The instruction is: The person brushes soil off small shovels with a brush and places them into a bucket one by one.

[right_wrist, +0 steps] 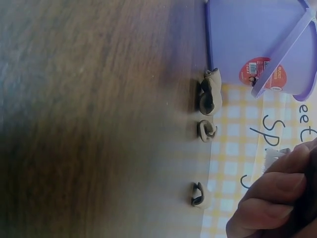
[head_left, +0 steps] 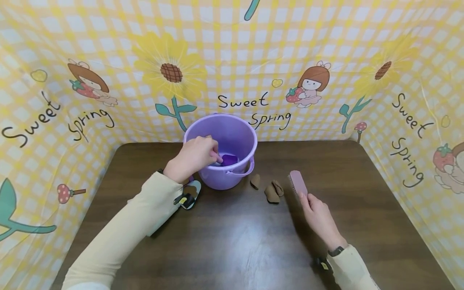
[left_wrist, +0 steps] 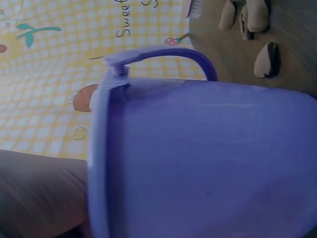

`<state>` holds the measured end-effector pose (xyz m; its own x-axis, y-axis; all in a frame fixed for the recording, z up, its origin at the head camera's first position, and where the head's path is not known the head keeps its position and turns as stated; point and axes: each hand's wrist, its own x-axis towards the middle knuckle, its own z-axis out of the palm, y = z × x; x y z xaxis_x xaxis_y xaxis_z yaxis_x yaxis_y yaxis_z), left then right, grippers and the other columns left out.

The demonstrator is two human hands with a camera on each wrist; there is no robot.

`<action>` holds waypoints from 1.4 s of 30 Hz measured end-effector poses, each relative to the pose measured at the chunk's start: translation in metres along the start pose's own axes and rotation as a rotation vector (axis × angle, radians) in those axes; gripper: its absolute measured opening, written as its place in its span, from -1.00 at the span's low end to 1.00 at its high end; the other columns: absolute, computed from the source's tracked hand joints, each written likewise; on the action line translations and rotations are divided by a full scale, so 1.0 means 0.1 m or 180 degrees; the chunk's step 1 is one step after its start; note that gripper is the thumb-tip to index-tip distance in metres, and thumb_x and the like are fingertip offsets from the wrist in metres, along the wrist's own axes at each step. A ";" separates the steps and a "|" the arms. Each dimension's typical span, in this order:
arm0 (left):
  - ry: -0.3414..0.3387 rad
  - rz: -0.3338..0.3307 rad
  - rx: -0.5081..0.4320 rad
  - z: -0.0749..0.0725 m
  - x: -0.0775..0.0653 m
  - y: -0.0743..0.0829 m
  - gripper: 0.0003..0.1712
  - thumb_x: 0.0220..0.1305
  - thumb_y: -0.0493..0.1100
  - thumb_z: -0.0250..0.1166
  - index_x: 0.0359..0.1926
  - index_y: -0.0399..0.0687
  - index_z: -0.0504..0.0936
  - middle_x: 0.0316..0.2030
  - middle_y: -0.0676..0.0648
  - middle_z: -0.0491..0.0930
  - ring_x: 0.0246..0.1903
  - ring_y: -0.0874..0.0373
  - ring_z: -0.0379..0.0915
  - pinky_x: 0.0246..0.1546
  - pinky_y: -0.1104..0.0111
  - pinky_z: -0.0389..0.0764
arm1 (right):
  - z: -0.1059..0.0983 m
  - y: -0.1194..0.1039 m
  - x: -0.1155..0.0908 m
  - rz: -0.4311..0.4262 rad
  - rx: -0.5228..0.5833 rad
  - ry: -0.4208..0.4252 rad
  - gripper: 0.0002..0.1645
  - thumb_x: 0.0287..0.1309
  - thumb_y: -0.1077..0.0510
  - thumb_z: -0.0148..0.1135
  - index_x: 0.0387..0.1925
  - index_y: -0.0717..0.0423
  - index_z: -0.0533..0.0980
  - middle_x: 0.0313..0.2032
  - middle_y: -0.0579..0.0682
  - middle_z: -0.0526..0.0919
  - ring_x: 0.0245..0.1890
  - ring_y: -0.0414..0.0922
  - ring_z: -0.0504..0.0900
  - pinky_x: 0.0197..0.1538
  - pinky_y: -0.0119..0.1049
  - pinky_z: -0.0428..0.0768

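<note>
My left hand [head_left: 195, 155] reaches over the near-left rim of a purple bucket [head_left: 221, 177]. Its fingers pinch a slim pink thing [head_left: 216, 156] just inside, whose lower part is hidden. Deeper in the bucket lies a dark purple piece [head_left: 230, 160]. The left wrist view is mostly filled by the bucket's outer wall [left_wrist: 208, 158]. My right hand [head_left: 319, 213] grips a pink scrubbing brush [head_left: 299, 182] by its near end, bristles facing left, raised over the table. Between brush and bucket sit small curled brown pieces [head_left: 272, 193], one of them [head_left: 255, 182] close beside the bucket.
A flat, round-ended thing [head_left: 195, 189] with a pale blue and white face lies left of the bucket, partly under the left forearm. The bucket's handle [head_left: 241, 174] hangs down on its right side. A yellow checked cloth [head_left: 232, 48] walls the dark wooden table [head_left: 232, 241].
</note>
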<state>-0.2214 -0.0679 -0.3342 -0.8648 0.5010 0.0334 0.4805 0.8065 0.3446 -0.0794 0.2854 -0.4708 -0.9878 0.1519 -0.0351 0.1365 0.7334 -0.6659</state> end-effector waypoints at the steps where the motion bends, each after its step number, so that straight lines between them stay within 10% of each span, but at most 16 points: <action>1: -0.0014 0.0005 -0.0017 0.01 0.01 0.01 -0.88 0.32 -0.19 0.43 -0.29 -0.16 0.72 -0.26 -0.09 0.65 -0.19 -0.04 0.63 -0.23 0.13 0.58 | 0.00 0.00 0.00 0.0005 -0.0001 -0.0005 -0.51 0.63 -0.10 -0.05 -0.34 0.20 0.42 -0.55 0.00 0.33 -0.54 -0.07 0.36 -0.43 -0.25 0.33; 20: 0.0020 -0.0175 -0.0166 0.03 0.00 -0.06 -0.92 0.37 -0.22 0.36 -0.26 -0.15 0.71 -0.26 -0.08 0.67 -0.21 -0.03 0.59 -0.18 0.13 0.57 | 0.04 -0.04 0.05 -0.0069 0.0039 -0.0136 -0.51 0.62 -0.11 -0.02 -0.34 0.19 0.42 -0.56 -0.01 0.31 -0.57 -0.10 0.34 -0.46 -0.26 0.33; 27: 0.0401 -0.0096 -0.0165 0.04 -0.12 -0.10 -0.89 0.42 -0.21 0.27 -0.20 -0.10 0.72 -0.22 -0.09 0.69 -0.10 -0.04 0.60 -0.08 0.05 0.57 | 0.06 -0.05 0.05 -0.0093 -0.0037 -0.0175 -0.49 0.62 -0.13 -0.03 -0.37 0.17 0.42 -0.56 -0.02 0.32 -0.57 -0.10 0.34 -0.46 -0.25 0.33; 42: 0.1628 0.0515 -0.0488 0.26 -0.75 -0.14 -0.79 0.41 -0.21 0.31 -0.39 -0.04 0.50 -0.59 0.07 0.32 -0.58 0.20 0.25 -0.53 0.33 0.29 | 0.10 -0.13 0.06 -0.0335 -0.0111 -0.0107 -0.52 0.62 -0.08 0.00 -0.42 0.14 0.41 -0.60 -0.05 0.29 -0.61 -0.11 0.31 -0.48 -0.24 0.33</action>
<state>-0.1595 -0.1086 -0.3658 -0.7607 0.3675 0.5350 0.6192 0.6580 0.4285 -0.0880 0.2696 -0.4699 -0.9987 0.0509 0.0082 0.0339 0.7669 -0.6408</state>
